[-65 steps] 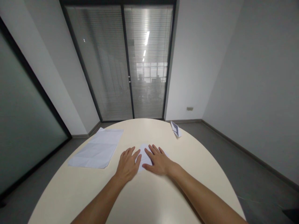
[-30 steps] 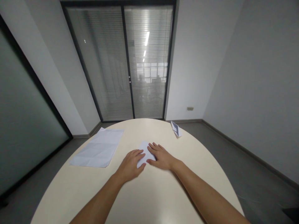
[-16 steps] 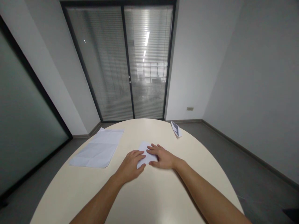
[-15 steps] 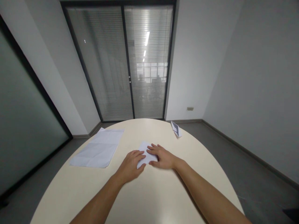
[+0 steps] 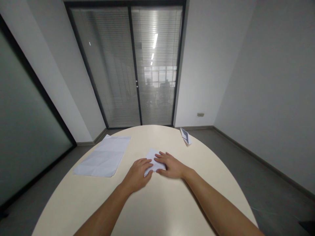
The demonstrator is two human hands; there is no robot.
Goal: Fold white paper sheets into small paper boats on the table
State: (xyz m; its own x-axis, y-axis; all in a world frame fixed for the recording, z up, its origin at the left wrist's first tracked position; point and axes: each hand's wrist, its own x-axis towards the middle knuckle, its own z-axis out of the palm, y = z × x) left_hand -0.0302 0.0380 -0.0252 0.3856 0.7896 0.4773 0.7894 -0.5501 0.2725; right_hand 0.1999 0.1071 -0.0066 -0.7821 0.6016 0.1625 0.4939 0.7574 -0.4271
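A small piece of white paper (image 5: 152, 154) lies on the round cream table (image 5: 157, 203) in front of me, partly covered by both hands. My left hand (image 5: 139, 172) rests on its left side, fingers stretched out over the paper and thumb near its lower edge. From the right, my right hand (image 5: 170, 165) lies flat on the paper with its fingers spread. Neither hand grips anything. Whether the paper is folded beneath the fingers is hard to make out.
Larger creased white sheets (image 5: 104, 157) lie at the table's left. A folded paper piece (image 5: 185, 136) stands near the far right rim. Beyond the table are a glass door with blinds (image 5: 157, 98) and grey walls (image 5: 204, 65).
Both hands stay on the paper in nearly the same pose. My thumbs have shifted very slightly at its lower edge.
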